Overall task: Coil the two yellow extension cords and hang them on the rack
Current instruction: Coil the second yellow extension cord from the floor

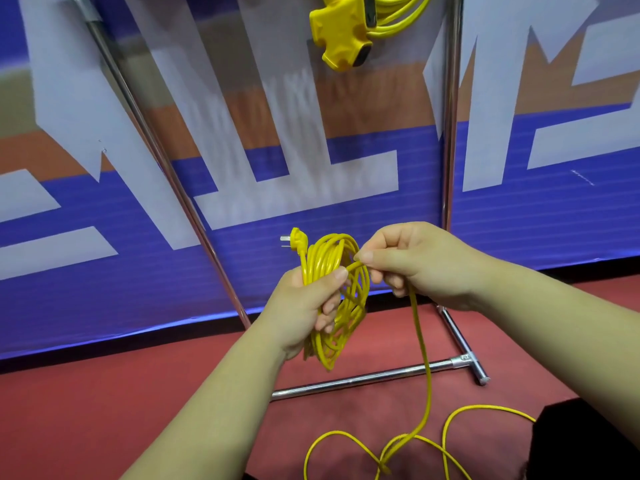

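Head view, one frame.

Cords: 2, both yellow.

Cord 1, hung coil [398, 15]: far, at the top edge, on the rack, only partly in frame. Its yellow socket block [341, 32] (1) dangles just left of the right upright.

Cord 2, part-wound coil [327, 258]: mid-air at centre, near side of the rack. Several loops are bunched together; the number cannot be counted. One plug [296, 239] sticks up at the coil's top left, prongs pointing left.

Hands: 2, both bare.

The left hand [301, 306] is closed round the coil, with the thumb across the front of the strands and the fingers curled behind.

The right hand [415, 265] sits just right of the coil and pinches a single strand between thumb and forefinger at the coil's upper right edge. Its other fingers are curled.

The free length [420, 337] of cord 2 drops from under the right hand to the red floor [104, 393]. There it lies in about two loose loops, near and to the right.

Rack, chrome tubes visible: 1 right upright [450, 133], 1 slanting left pole [156, 150], 1 base bar [363, 377] lying on the floor and joined at a tee on the right.

Behind the rack stands 1 blue banner [519, 220] with pale lettering.
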Tool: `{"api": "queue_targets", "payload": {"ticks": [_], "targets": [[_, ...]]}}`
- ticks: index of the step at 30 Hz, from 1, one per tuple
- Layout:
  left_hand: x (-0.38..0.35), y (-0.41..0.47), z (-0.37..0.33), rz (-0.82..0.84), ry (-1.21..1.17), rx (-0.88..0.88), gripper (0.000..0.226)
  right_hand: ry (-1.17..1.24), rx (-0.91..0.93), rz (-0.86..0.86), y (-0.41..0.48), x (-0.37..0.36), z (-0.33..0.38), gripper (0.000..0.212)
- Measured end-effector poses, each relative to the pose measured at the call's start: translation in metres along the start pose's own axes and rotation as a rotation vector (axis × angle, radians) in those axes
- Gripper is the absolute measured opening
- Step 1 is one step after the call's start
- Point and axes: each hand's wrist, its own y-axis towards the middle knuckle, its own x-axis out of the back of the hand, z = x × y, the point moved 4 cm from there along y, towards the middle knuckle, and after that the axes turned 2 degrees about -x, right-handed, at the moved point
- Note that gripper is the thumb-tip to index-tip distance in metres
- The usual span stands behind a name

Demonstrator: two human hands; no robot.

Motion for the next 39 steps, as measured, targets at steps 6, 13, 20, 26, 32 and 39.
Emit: {"api": "queue_targets", "payload": {"ticks": [6,13,20,26,32,39], "targets": [[0.028,0.010,-0.023,-0.276,-0.143,-0.100,0.023,0.097,-0.110,0.070,-0.004,0.008,-0.010,0.010],[0.100,0.005,-0.024,-0.607,-0.304,-0.086,0.018,-0.070,-0.224,0.018,-0.011,0.027,-0.027,0.010],[0.096,-0.002,-0.021,-0.481,-0.316,-0.066,0.018,0.140,-0.497,-0.313,-0.002,0.042,-0.056,0.009],[0.052,-0.008,-0.023,-0.147,-0.352,0.085,0.034,0.438,-0.432,-0.406,0.013,0.035,-0.051,0.015],[0.020,-0.012,-0.011,0.105,-0.369,0.307,0.074,0.488,-0.287,-0.403,0.020,0.029,-0.033,0.017],[0.009,-0.010,-0.002,0.115,-0.300,0.369,0.102,0.289,-0.172,-0.329,0.016,0.011,-0.010,0.015]]}}
